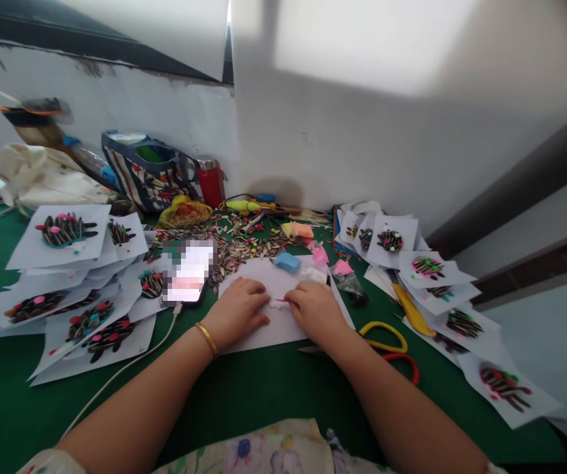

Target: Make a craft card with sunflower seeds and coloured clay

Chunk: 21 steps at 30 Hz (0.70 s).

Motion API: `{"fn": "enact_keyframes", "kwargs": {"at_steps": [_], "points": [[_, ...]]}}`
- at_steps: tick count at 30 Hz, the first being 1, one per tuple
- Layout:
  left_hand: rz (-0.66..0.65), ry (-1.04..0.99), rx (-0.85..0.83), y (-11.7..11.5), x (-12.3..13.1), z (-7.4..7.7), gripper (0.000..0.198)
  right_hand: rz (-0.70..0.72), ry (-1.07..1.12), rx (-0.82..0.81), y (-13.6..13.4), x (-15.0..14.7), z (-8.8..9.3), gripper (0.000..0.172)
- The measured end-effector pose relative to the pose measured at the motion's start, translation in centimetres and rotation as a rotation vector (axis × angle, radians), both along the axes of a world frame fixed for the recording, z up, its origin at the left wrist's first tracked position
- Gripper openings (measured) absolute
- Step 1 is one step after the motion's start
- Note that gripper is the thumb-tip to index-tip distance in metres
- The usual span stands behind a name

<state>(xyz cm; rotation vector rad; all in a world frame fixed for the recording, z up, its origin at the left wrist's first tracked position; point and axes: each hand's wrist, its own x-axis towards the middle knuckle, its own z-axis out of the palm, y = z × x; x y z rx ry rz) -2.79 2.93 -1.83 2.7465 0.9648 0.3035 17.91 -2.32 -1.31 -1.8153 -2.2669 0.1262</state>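
A sheet of white paper (248,336) lies on the green table in front of me. My left hand (243,308), with a gold bangle at the wrist, rests on the sheet's left part, fingers loosely spread and holding nothing. Opposite it, my right hand (315,308) pinches a thin red stick-like piece (281,301) that points left, low over the paper. Faint pale marks or bits show between the hands; they are too small to make out. Just beyond my right hand are packets of soft clay: blue (288,262), white (315,274), pink (319,253) and black (355,289).
Scissors (384,336) lie by my right forearm, near a yellow utility knife (411,306). Cards with seed pictures stack at left (60,237) and right (503,385). A phone (189,273) on a cable, scattered sunflower seeds (243,243) and a red flask (210,183) are beyond.
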Motion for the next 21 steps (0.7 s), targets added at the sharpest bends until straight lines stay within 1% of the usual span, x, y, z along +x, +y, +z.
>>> {"fn": "enact_keyframes", "kwargs": {"at_steps": [3, 5, 9, 13, 16, 19, 21], "points": [[-0.018, -0.015, 0.013, -0.3, 0.1, 0.2, 0.033, -0.034, -0.002, 0.004, 0.2, 0.1, -0.1, 0.019], [-0.016, -0.021, 0.020, -0.5, 0.2, 0.0, 0.039, -0.021, 0.014, 0.008, 0.4, 0.1, -0.3, 0.018], [0.002, 0.020, 0.014, -0.6, 0.3, -1.0, 0.055, 0.061, 0.050, 0.020, 0.5, 0.1, -0.5, 0.017], [0.006, 0.073, 0.020, -0.8, 0.3, -1.3, 0.055, 0.019, 0.015, 0.016, 0.3, 0.1, -0.4, 0.018], [0.043, 0.079, 0.053, -1.2, 0.3, -0.9, 0.054, -0.035, -0.021, -0.015, 0.1, 0.1, -0.4, 0.021], [0.066, 0.061, 0.074, -1.4, 0.3, 0.0, 0.055, -0.048, -0.045, -0.045, 0.0, 0.0, -0.6, 0.024], [0.064, 0.048, 0.066, -1.4, 0.3, 0.4, 0.048, -0.049, -0.060, -0.064, 0.2, 0.1, -0.9, 0.025]]}}
